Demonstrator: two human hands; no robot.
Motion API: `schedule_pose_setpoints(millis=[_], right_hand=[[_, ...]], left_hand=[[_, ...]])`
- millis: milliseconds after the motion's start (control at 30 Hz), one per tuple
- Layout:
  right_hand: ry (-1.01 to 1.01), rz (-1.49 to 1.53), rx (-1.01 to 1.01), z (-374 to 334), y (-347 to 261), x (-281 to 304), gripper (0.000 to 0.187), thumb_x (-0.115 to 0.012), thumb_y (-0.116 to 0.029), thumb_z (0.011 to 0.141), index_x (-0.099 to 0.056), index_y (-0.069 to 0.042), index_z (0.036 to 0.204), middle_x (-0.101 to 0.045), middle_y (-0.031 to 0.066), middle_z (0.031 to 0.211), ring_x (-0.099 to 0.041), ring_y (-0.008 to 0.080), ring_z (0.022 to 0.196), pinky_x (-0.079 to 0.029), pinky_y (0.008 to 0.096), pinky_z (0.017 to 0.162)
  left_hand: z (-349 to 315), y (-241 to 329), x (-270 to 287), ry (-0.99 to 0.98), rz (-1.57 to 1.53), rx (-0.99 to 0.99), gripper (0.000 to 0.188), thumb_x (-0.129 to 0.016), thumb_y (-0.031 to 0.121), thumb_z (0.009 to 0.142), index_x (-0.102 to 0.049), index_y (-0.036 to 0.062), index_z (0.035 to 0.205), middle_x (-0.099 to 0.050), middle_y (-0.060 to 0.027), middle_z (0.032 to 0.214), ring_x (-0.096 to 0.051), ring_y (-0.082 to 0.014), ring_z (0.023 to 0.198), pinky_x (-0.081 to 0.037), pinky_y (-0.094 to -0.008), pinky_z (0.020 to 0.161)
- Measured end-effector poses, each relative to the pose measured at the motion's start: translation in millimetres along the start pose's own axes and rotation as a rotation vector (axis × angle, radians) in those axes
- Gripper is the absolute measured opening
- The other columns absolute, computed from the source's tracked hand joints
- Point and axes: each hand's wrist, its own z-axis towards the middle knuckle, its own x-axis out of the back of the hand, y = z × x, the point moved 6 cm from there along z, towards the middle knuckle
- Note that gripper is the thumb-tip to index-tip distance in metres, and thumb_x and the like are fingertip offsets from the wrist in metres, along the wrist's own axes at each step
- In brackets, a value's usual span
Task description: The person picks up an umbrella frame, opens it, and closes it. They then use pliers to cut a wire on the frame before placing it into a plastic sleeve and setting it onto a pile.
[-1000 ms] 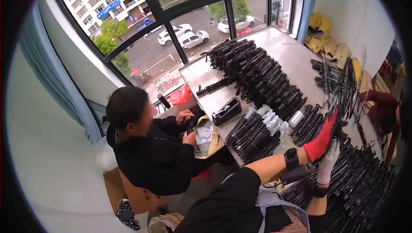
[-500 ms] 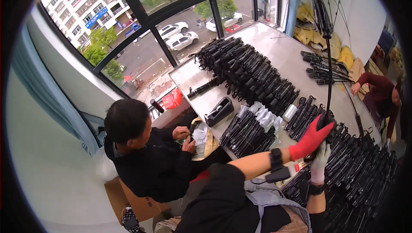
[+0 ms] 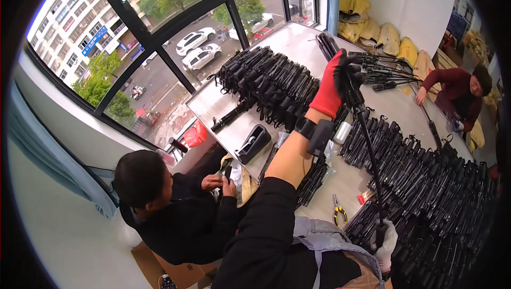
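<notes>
A black folding umbrella frame (image 3: 370, 156), without any cloth, slants upright over the table in both my hands. My left hand (image 3: 331, 89), in a red and black glove, is raised and wrapped around the gathered ribs near the top. Lower down, my right hand (image 3: 388, 240), in a whitish glove, closes around the black handle (image 3: 380, 234) at the bottom of the shaft. Beside the right hand lies a large pile of similar frames (image 3: 426, 193). Yellow-and-black pliers (image 3: 339, 215) rest on the table to the left of the handle.
Another long pile of frames (image 3: 266, 78) fills the table's window side. A black tape dispenser (image 3: 254, 142) and a white cylinder (image 3: 342, 133) stand nearby. At left, a person in black (image 3: 175, 204) handles a small dark piece; at far right another, in maroon (image 3: 458, 94), bends over a frame.
My left hand has gone up and leftward from the handle area to the ribs. The right hand has dropped lower with the handle, and the frame's top has come down. The view has shifted rightward.
</notes>
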Motion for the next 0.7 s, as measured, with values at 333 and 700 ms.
schedule_pose_setpoints(millis=[333,700], right_hand=[[0.237,-0.087,0.059,133,-82,-67,0.042,-0.036,-0.03,0.102,-0.056,-0.001,0.124,-0.055,0.0014,0.068,-0.044,0.0064,0.048,-0.034,0.0223,0.042],[0.098,0.273,-0.309,155,-46,-19,0.045,-0.047,-0.025,0.1,-0.044,-0.003,0.138,-0.068,0.0094,0.078,-0.065,0.0135,0.063,-0.051,0.0264,0.055]], left_hand=[[-76,-119,-34,0.447,0.307,-0.065,0.038,-0.056,0.036,0.095,-0.055,0.0062,0.118,-0.062,-0.007,0.078,-0.061,-0.0176,0.068,-0.051,-0.0315,0.064],[-124,-122,29,0.347,-0.138,0.128,0.031,-0.058,0.029,0.096,-0.058,0.0036,0.113,-0.061,-0.0054,0.081,-0.057,-0.0204,0.063,-0.054,-0.0358,0.067]])
